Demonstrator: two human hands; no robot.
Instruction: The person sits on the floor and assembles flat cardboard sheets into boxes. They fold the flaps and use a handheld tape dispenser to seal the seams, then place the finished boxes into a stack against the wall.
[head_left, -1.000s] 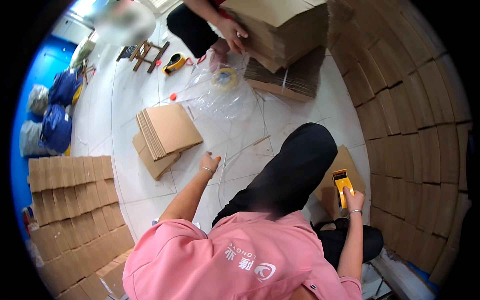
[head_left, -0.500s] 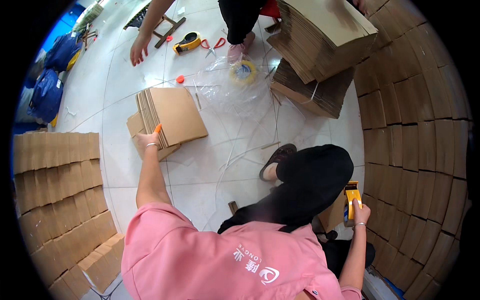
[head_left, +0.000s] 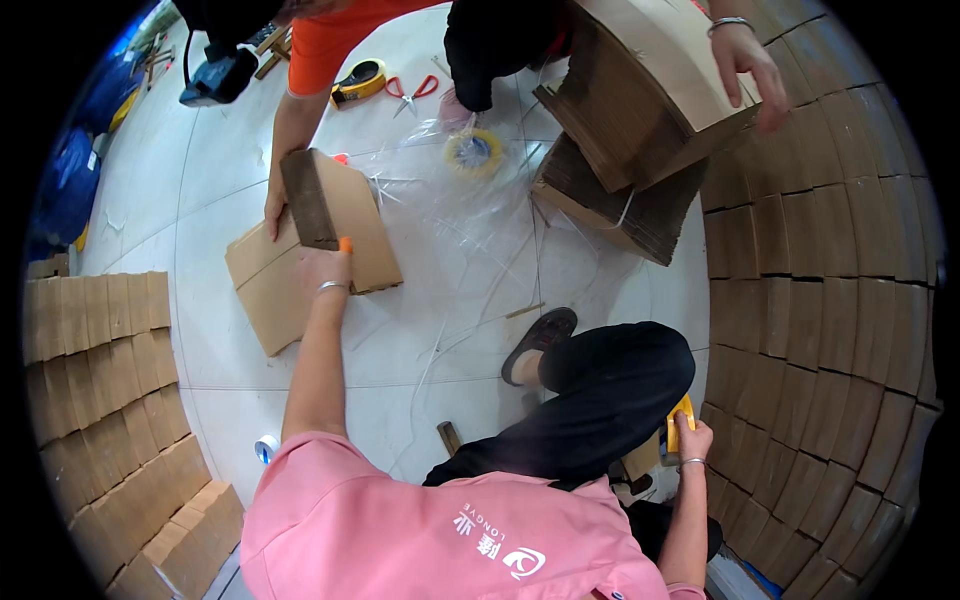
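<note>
My left hand [head_left: 325, 268], with an orange cover on one fingertip, is closed at the near edge of a small stack of flattened cardboard boxes [head_left: 365, 225]. One flat cardboard box [head_left: 268, 300] sticks out from the pile to the left, beside my fingers, which are partly hidden. A co-worker's hand [head_left: 275, 208] reaches from the far side onto the same pile. Low on the right, my right hand [head_left: 694, 438] grips a yellow tape dispenser [head_left: 682, 418], partly hidden by my knee.
Tall stacks of folded cardboard [head_left: 800, 330] line the right, with more rows [head_left: 100, 370] at left. A large cardboard stack [head_left: 625, 110] stands far right under the co-worker's other hand [head_left: 748, 75]. Red scissors [head_left: 410, 95], another dispenser [head_left: 358, 84], clear plastic [head_left: 450, 195] and straps lie on the floor.
The co-worker has leaned in and brought a hand to the small pile. One flat box now sticks out farther left, and the stack's edges have tilted up. My right hand still holds the dispenser.
</note>
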